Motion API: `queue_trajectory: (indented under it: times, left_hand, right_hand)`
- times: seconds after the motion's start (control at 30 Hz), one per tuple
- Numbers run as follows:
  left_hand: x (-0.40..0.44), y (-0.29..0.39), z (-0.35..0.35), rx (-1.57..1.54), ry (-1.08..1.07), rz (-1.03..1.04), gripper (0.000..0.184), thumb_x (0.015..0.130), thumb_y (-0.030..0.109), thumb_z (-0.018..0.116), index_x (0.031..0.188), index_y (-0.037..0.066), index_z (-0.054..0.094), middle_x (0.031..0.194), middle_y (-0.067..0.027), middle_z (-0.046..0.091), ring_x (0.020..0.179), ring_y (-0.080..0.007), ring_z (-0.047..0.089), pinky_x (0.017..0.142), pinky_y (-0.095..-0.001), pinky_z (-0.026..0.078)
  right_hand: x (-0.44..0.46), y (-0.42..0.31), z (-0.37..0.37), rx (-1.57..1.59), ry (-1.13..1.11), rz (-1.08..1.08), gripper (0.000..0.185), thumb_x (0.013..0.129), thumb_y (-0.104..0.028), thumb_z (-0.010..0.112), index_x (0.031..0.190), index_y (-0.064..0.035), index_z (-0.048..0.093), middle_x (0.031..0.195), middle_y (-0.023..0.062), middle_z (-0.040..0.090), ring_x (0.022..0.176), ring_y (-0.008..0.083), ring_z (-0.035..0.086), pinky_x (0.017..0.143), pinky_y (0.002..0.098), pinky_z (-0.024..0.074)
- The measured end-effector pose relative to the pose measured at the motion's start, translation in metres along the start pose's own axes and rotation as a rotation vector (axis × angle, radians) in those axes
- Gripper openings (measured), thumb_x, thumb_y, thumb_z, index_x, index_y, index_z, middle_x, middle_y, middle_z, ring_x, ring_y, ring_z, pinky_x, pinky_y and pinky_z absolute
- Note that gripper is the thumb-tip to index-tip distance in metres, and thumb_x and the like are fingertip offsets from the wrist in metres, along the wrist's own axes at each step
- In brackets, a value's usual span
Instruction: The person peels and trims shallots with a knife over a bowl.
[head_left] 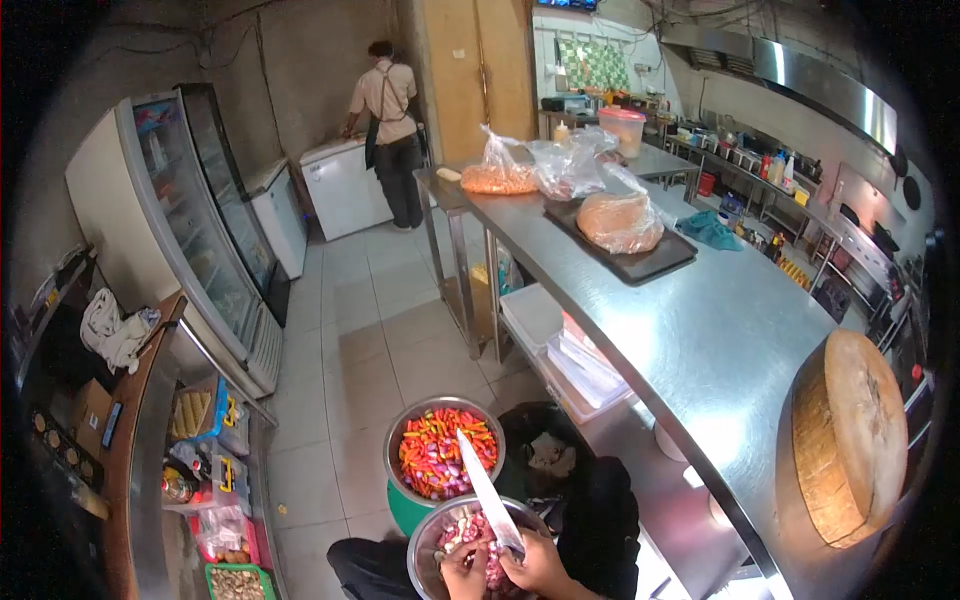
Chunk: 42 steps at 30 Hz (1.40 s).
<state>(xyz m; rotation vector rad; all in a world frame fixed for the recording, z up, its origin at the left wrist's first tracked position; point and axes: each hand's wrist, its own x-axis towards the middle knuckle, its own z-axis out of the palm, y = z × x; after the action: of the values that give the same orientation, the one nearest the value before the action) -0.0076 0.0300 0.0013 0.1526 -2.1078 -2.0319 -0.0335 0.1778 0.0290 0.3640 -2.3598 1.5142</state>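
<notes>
My right hand (541,568) is closed on the handle of a large knife (485,490), its blade pointing up and away over two metal bowls. Beside it, my left hand (465,573) has its fingers pinched together over the nearer bowl (421,548); what they hold is too small to make out. Purplish-red and whitish pieces, like peeled shallots (464,527), lie in that bowl. Just beyond stands the other bowl (393,462), filled with red and orange chillies (447,430) and some purple pieces, on something green (402,510).
A steel table (640,310) on the right bears a round wooden block (850,440), a black tray (650,265) and bagged food (620,222). Shelves with boxes (225,470) stand left. A person (388,110) is at a white freezer (345,190) behind. A dark bin (550,440) is near the bowls.
</notes>
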Motion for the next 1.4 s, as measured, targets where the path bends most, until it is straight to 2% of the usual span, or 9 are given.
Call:
queue_trajectory:
  times: [0.07, 0.1, 0.23, 0.4, 0.6, 0.7, 0.8, 0.87, 1.4]
  left_hand:
    - [0.013, 0.002, -0.010, 0.223, -0.059, 0.040, 0.022, 0.099, 0.008, 0.069, 0.116, -0.005, 0.075, 0.100, -0.0107, 0.078, 0.095, -0.0193, 0.073, 0.085, -0.0308, 0.057]
    - [0.007, -0.011, -0.012, 0.150, -0.046, -0.059, 0.025, 0.095, 0.007, 0.068, 0.114, -0.008, 0.076, 0.103, -0.0145, 0.079, 0.097, -0.0220, 0.073, 0.089, -0.0345, 0.057]
    - [0.012, 0.014, -0.012, 0.051, -0.179, -0.155, 0.024, 0.094, 0.005, 0.077, 0.117, -0.005, 0.075, 0.096, -0.0063, 0.077, 0.083, -0.0088, 0.068, 0.071, -0.0256, 0.055]
    - [0.010, 0.009, -0.023, -0.254, -0.191, -0.453, 0.021, 0.099, 0.001, 0.072, 0.120, -0.003, 0.072, 0.106, -0.0067, 0.076, 0.095, -0.0122, 0.071, 0.082, -0.0250, 0.058]
    - [0.017, 0.028, -0.023, -0.442, -0.067, -0.434, 0.027, 0.103, 0.002, 0.068, 0.129, -0.002, 0.070, 0.109, -0.0053, 0.076, 0.087, -0.0073, 0.068, 0.075, -0.0214, 0.056]
    - [0.020, 0.025, -0.033, -0.519, -0.094, -0.460, 0.026, 0.100, -0.001, 0.071, 0.125, 0.000, 0.067, 0.102, -0.0028, 0.075, 0.089, -0.0087, 0.069, 0.075, -0.0209, 0.056]
    - [0.018, 0.015, -0.032, -0.517, -0.071, -0.424, 0.024, 0.098, -0.001, 0.073, 0.121, 0.001, 0.069, 0.102, -0.0031, 0.075, 0.089, -0.0082, 0.069, 0.074, -0.0204, 0.056]
    - [0.015, 0.014, -0.034, -0.476, -0.061, -0.454, 0.023, 0.095, -0.003, 0.075, 0.118, 0.000, 0.071, 0.102, -0.0037, 0.075, 0.091, -0.0088, 0.069, 0.079, -0.0223, 0.057]
    - [0.013, 0.015, -0.032, -0.453, -0.134, -0.359, 0.023, 0.087, -0.012, 0.079, 0.108, -0.005, 0.074, 0.098, -0.0134, 0.078, 0.085, -0.0164, 0.074, 0.083, -0.0308, 0.062]
  right_hand:
    - [0.001, -0.003, 0.001, 0.047, -0.106, 0.131, 0.048, 0.089, -0.021, 0.072, 0.128, 0.0043, 0.064, 0.106, 0.0277, 0.073, 0.099, 0.0465, 0.071, 0.090, 0.0508, 0.0558]
    - [0.010, -0.007, -0.004, -0.087, 0.010, -0.119, 0.049, 0.089, -0.022, 0.071, 0.130, 0.0043, 0.063, 0.106, 0.0280, 0.072, 0.101, 0.0476, 0.071, 0.092, 0.0513, 0.0552]
    - [0.000, -0.010, -0.002, 0.051, -0.080, 0.141, 0.036, 0.093, -0.021, 0.073, 0.121, 0.0015, 0.066, 0.101, 0.0270, 0.073, 0.093, 0.0477, 0.070, 0.083, 0.0528, 0.0550]
    - [-0.005, -0.012, 0.002, 0.236, -0.094, 0.243, 0.021, 0.092, -0.004, 0.070, 0.110, 0.0054, 0.068, 0.095, 0.0205, 0.076, 0.087, 0.0300, 0.076, 0.077, 0.0411, 0.0574]
    - [-0.006, 0.011, -0.002, 0.180, -0.012, 0.398, 0.022, 0.091, -0.009, 0.076, 0.106, 0.0059, 0.068, 0.093, 0.0222, 0.075, 0.086, 0.0336, 0.076, 0.076, 0.0411, 0.0575]
    - [0.002, -0.002, -0.008, 0.166, -0.029, 0.381, 0.018, 0.093, -0.010, 0.078, 0.098, 0.0055, 0.071, 0.083, 0.0151, 0.074, 0.075, 0.0142, 0.071, 0.071, 0.0331, 0.0552]
    - [-0.001, -0.003, -0.006, 0.065, -0.060, 0.359, 0.023, 0.090, -0.013, 0.082, 0.095, 0.0064, 0.072, 0.084, 0.0184, 0.073, 0.075, 0.0230, 0.075, 0.071, 0.0364, 0.0557]
    - [0.001, -0.003, -0.007, -0.017, -0.127, 0.192, 0.025, 0.089, -0.011, 0.078, 0.106, 0.0053, 0.070, 0.098, 0.0238, 0.071, 0.089, 0.0424, 0.072, 0.079, 0.0455, 0.0557]
    - [0.006, -0.026, -0.007, 0.060, -0.234, 0.084, 0.025, 0.093, -0.007, 0.069, 0.111, 0.0035, 0.055, 0.095, 0.0260, 0.060, 0.088, 0.0507, 0.062, 0.074, 0.0532, 0.0493]
